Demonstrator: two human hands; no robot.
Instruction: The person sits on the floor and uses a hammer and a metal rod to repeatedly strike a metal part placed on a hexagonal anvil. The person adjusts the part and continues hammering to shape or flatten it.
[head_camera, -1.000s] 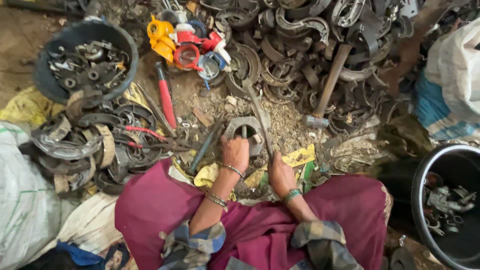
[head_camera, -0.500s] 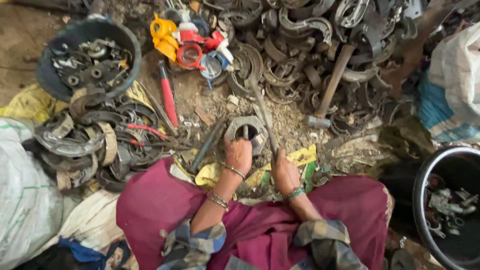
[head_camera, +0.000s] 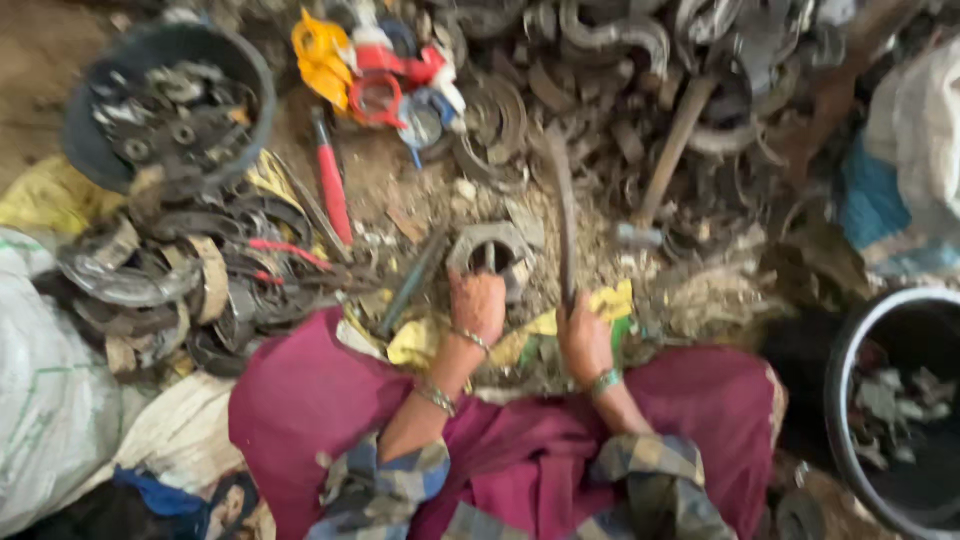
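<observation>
1. The left hand (head_camera: 478, 305) rests on the near edge of a curved grey metal part (head_camera: 492, 250) that lies on the dirt floor (head_camera: 400, 185). Its fingers are curled together on the part's rim, pinning it down.
2. The right hand (head_camera: 583, 335) is clamped round the lower end of a long metal rod (head_camera: 565, 215), which runs up and away from the fingers, just right of the metal part. Whether the rod's far end touches anything is lost in blur.
3. Beyond both hands lies a heap of curved scrap pieces (head_camera: 620, 60), with a hammer (head_camera: 665, 165) leaning out of it, near the rod but apart from it.
4. Left of the left fingers lie a red-handled tool (head_camera: 332, 190) and a dark pile of worn shoes and bands (head_camera: 170, 280); further off stands a dark tub of small parts (head_camera: 165, 105). Well right of the right hand is a black bucket (head_camera: 850, 400).
5. Risk, as I judge it: the left fingers sit very close to the rod's line, so a glancing stroke or a slip off the rounded metal could catch them. The part lies on loose grit and may skid or tip under force.
</observation>
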